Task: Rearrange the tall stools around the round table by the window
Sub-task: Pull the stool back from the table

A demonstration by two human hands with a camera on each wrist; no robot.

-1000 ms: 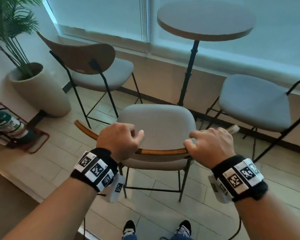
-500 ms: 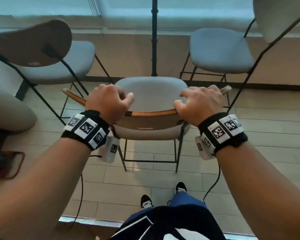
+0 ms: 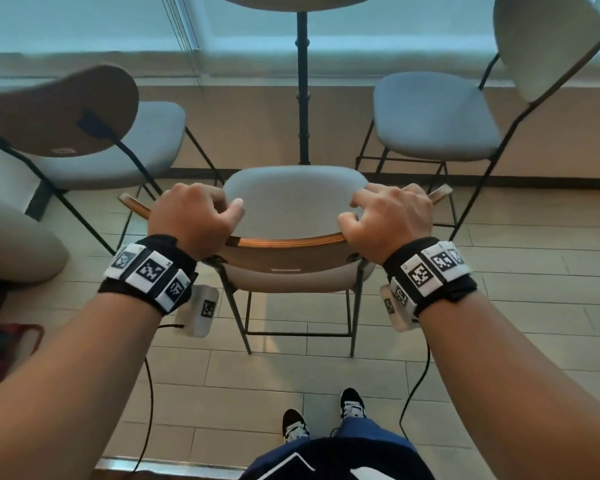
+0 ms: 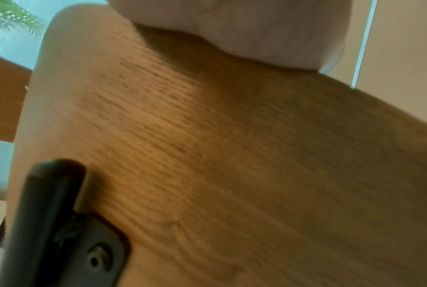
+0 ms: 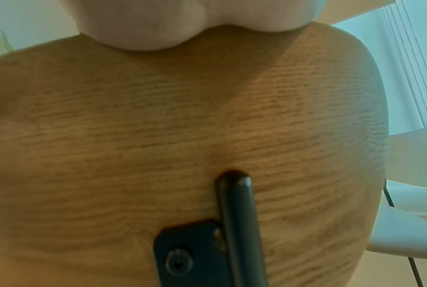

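Observation:
A tall stool [image 3: 293,199] with a grey seat and a curved wooden backrest [image 3: 288,242] stands in front of me, facing the round table's black pole [image 3: 302,81]. My left hand [image 3: 191,220] grips the backrest's top edge on the left, and my right hand [image 3: 392,218] grips it on the right. Both wrist views show the wooden back [image 4: 232,165] [image 5: 158,136] close up with its black metal brackets. A second stool [image 3: 94,133] stands at the left and a third stool [image 3: 437,116] at the right of the pole.
The round table's top [image 3: 298,1] is cut off at the upper edge, against the window [image 3: 84,26]. A large pale planter [image 3: 11,237] sits on the floor at far left. My feet [image 3: 326,417] stand on the tiled floor behind the stool.
The view has tilted down and I stand closer behind the stool. Both hands keep their hold on the backrest, and the stool now lines up with the table pole.

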